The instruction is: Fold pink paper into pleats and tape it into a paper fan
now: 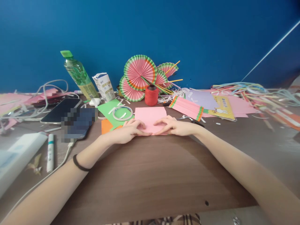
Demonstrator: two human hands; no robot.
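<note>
A pink sheet of paper [150, 115] lies on the brown table in front of me. At its near edge, my left hand [130, 128] grips the left part between thumb and fingers. My right hand [174, 126] holds the same edge farther right, with its fingers bent on the paper. The fingertips of both hands almost meet at the middle of that edge. Close by my left hand are a green sheet [110, 109], a roll of clear tape [122, 113] and an orange sheet [106, 126]. Scissors [197, 122] lie behind my right hand, partly under a pleated pink paper strip [186, 107].
Round paper fans [140, 72] lean against the blue wall behind a red thread spool [151, 95]. A green bottle [79, 75], a carton [104, 87], phones [62, 110] and a marker [50, 153] stand or lie at left. Paper strips [243, 89] and a yellow packet [221, 107] are at right.
</note>
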